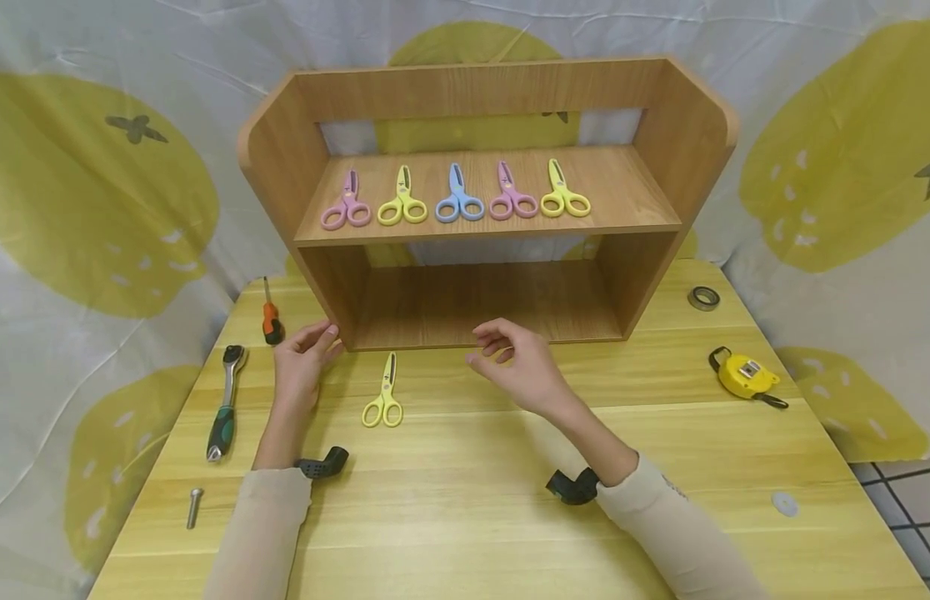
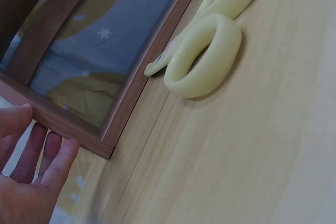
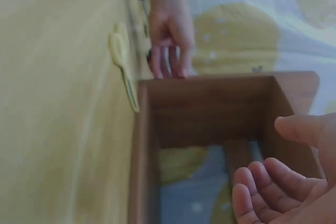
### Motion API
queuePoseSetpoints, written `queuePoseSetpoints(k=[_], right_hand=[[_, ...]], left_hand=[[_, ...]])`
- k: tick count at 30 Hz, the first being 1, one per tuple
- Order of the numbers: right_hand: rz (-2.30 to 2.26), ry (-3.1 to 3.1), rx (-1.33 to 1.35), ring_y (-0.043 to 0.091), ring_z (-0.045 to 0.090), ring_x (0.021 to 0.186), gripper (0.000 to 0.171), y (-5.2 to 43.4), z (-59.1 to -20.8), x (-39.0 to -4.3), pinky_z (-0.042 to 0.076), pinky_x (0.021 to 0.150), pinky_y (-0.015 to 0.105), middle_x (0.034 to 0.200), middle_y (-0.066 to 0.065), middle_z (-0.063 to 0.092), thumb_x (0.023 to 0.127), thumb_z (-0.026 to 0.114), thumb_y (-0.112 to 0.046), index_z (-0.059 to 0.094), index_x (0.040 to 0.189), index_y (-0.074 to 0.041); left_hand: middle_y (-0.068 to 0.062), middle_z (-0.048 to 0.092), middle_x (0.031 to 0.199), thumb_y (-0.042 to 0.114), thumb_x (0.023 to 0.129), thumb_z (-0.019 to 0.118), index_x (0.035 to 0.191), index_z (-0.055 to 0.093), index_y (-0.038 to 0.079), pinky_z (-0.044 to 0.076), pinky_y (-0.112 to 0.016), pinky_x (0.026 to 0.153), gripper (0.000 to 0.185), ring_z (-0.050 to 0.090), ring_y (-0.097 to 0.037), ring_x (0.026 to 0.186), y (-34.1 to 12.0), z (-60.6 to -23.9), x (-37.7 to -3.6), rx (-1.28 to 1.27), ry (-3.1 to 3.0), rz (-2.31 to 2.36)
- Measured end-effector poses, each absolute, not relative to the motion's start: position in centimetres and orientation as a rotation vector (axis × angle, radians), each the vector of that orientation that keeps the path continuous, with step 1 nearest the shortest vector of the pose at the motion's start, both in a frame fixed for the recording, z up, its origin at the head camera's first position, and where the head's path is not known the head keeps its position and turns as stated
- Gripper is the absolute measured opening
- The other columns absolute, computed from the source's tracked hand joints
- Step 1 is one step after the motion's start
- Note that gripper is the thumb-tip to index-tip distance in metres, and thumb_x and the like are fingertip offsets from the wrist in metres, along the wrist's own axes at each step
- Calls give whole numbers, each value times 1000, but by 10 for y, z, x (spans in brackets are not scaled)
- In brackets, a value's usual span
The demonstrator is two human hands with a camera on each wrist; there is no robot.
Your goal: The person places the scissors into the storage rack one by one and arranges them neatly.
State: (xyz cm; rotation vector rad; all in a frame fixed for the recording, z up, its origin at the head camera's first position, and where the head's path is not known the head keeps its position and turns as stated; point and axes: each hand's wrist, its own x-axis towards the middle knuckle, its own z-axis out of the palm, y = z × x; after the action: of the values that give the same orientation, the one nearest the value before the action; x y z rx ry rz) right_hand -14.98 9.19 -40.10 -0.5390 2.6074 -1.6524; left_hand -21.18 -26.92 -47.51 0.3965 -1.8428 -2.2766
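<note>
A wooden two-tier shelf (image 1: 480,233) stands on the table. My left hand (image 1: 300,358) touches the lower front edge of its left side panel (image 2: 79,132), fingers partly bent. Out in front of the lower compartment is my right hand (image 1: 525,367), loosely curved and holding nothing. Between the hands, nearer the left, yellow scissors (image 1: 383,400) lie on the table with their tip towards the shelf. Along the upper board rest several more scissors in a row: pink (image 1: 348,204), yellow (image 1: 402,200), blue (image 1: 458,198), pink (image 1: 512,196) and yellow (image 1: 563,193).
On the left lie a screwdriver (image 1: 271,321), a ratchet wrench (image 1: 225,408) and a bolt (image 1: 194,508). To the right are a tape roll (image 1: 704,298), a yellow tape measure (image 1: 744,374) and a washer (image 1: 784,503). Behind the shelf hangs a patterned curtain (image 1: 75,250).
</note>
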Motion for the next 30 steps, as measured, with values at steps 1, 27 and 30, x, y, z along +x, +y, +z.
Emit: queuePoseSetpoints(k=[1, 27, 30], right_hand=[[-1645, 2598, -546, 19, 65, 103, 35, 87, -406, -149, 62, 89, 38, 114, 0, 69, 95, 77, -29, 67, 124, -13], [-1420, 2474, -574, 22, 68, 105, 58, -1, -478, -143, 60, 90, 26, 121, 8, 70, 86, 85, -38, 64, 131, -7], [-1393, 2483, -587, 18, 66, 104, 58, -7, -483, -144, 59, 90, 24, 121, 6, 69, 87, 84, -38, 64, 132, -8]], left_hand=[[-2, 70, 104, 8, 91, 78, 114, 76, 2, 62, -35, 93, 24, 73, -17, 100, -269, -475, -212, 399, -1840, -2279], [-1, 71, 102, 3, 92, 76, 117, 75, 0, 61, -37, 96, 25, 74, -13, 97, -268, -468, -208, 410, -1829, -2304], [-1, 72, 102, 5, 91, 78, 115, 76, 1, 61, -37, 95, 24, 73, -12, 95, -268, -472, -210, 407, -1815, -2299]])
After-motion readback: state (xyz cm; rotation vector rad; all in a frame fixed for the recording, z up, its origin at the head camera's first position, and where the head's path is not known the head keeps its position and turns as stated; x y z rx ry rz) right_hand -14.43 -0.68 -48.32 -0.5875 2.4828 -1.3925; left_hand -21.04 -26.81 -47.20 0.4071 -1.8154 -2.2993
